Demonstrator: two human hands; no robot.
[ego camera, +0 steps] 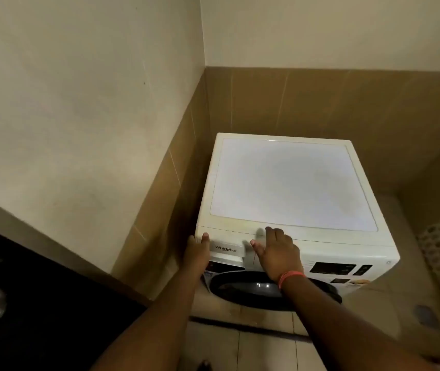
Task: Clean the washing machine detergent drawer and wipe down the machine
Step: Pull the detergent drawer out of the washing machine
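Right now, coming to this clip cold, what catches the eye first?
The white washing machine in the tiled corner stands out first, its pale top bright against the brown wall tiles. Next come the two hands at its front upper edge: the left hand touches the left end of the detergent drawer, and the right hand, with an orange wristband, rests just right of it. Below them sits the dark round door.
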